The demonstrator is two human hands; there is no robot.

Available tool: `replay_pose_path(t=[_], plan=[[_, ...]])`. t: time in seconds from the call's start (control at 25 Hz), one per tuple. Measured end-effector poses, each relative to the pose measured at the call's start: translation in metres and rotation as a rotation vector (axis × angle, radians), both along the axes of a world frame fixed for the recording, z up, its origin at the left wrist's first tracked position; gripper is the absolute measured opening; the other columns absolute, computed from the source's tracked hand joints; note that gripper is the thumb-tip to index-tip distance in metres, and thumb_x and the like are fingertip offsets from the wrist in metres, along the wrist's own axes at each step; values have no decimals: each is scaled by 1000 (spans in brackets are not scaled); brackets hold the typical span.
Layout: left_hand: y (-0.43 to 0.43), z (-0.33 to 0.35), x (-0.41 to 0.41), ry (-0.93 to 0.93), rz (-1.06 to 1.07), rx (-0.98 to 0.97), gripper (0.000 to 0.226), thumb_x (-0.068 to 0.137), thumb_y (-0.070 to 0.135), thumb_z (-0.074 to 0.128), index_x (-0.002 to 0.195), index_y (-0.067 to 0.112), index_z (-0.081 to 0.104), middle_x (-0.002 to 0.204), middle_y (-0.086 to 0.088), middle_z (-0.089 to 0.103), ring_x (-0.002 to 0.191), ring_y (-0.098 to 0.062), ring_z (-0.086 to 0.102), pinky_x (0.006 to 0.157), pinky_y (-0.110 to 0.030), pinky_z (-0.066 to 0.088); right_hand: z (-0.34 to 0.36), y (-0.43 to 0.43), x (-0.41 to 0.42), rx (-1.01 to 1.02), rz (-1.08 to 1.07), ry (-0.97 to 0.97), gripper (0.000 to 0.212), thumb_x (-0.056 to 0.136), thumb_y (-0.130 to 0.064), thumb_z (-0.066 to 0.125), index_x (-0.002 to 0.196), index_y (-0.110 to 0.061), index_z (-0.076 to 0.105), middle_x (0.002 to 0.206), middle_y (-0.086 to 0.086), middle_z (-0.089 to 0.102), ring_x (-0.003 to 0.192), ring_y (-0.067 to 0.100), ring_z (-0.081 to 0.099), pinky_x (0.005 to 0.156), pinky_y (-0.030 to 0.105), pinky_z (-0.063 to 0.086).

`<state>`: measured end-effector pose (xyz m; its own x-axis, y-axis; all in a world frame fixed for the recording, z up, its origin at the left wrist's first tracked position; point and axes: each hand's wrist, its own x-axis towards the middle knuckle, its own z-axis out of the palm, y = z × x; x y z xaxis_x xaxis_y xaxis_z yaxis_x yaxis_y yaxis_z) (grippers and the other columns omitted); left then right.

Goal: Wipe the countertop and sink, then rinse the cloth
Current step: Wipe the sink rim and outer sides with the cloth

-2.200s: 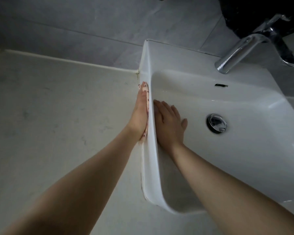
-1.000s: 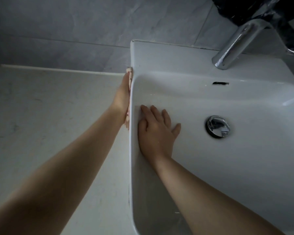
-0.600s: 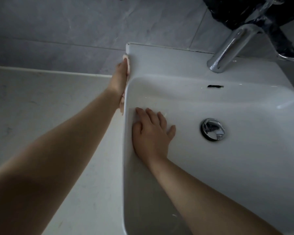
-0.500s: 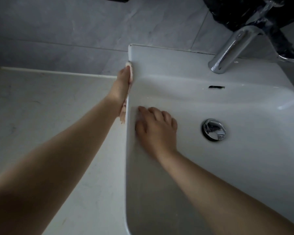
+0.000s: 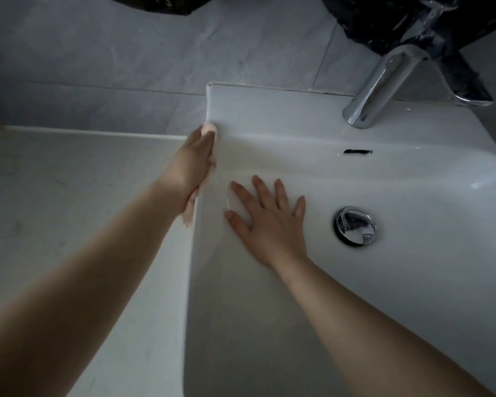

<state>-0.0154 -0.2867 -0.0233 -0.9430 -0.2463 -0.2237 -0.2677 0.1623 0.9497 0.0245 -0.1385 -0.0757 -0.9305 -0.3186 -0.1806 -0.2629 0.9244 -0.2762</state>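
Pressing pale pink cloth [image 5: 210, 129] against the white ceramic sink's [image 5: 269, 110] outer left wall.
Left hand [image 5: 192, 167] flat, fingers straight on the cloth; right hand [image 5: 272, 224] spread wide inside the basin; grey stone worktop [image 5: 69, 196] extends left.

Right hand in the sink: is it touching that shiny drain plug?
Apart. The head view shows the right hand spread open inside the sink, with a strip of bare white basin between its little finger and the drain plug.

cloth [image 5: 211, 128]: mostly hidden behind left hand [image 5: 194, 164] | faucet [image 5: 381, 84]: top lost in dark | sink [image 5: 269, 110]: cut off right
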Motion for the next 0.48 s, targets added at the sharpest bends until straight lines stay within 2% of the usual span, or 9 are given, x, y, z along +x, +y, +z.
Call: replay_pose_path(t=[0.08,0.16,0.24,0.28,0.32,0.36,0.4,0.44,0.48], plan=[[1,-1,-3,-8,-7,-35,30,101,29,31,88,15,54,61,3,51,34,6,47,36,-9,36,0,-1,1,-9,2,8,55,91,-65,22,143,-53,7,159,-13,-2,146,23,-11,112,59,-9],[2,12,-35,-48,64,-150,43,101,28,25,65,13,45,43,-1,45,21,-2,38,26,-10,25,0,0,0,-18,1,8,55,91,-65,22,143,-53,8,159,-13,-2,146,23,-12,112,59,-9],[2,25,-68,-181,159,-142,53,99,34,21,55,12,39,25,-1,36,25,-15,39,27,-8,22,1,0,1,-18,-2,3,55,91,-65,21,143,-53,8,159,-13,-2,146,22,-12,112,58,-9],[0,25,-81,-233,179,-141,54,99,36,20,54,12,36,27,-3,38,37,-19,47,31,-11,31,1,0,1,-20,-1,0,55,91,-65,21,143,-53,8,159,-14,-1,146,22,-12,113,58,-9],[-1,21,-91,-263,164,-168,52,99,34,20,55,13,37,38,-9,50,55,-25,58,45,-17,45,1,0,0,-26,2,-1,55,91,-66,22,142,-53,9,159,-14,-1,146,22,-12,113,59,-9],[-1,19,-96,-270,121,-224,50,99,29,21,60,10,44,63,-17,62,80,-32,64,68,-26,53,1,0,1,-35,4,0,55,91,-66,22,142,-53,9,159,-14,0,146,22,-11,113,59,-9],[0,20,-95,-287,84,-321,47,99,25,21,73,3,54,92,-24,65,99,-35,61,85,-34,51,2,0,1,-40,4,2,55,91,-66,22,142,-53,10,159,-14,0,146,22,-11,113,59,-9],[1,17,-89,-259,84,-383,45,99,25,22,95,-1,58,110,-23,62,104,-37,59,89,-35,48,2,0,1,-40,5,5,55,90,-66,21,142,-53,10,159,-14,0,146,22,-11,113,59,-8],[3,16,-74,-200,93,-426,43,99,28,23,113,-1,53,111,-19,60,97,-36,59,82,-34,47,1,0,1,-38,3,8,55,90,-66,21,142,-53,9,159,-14,0,146,22,-11,113,58,-8]])
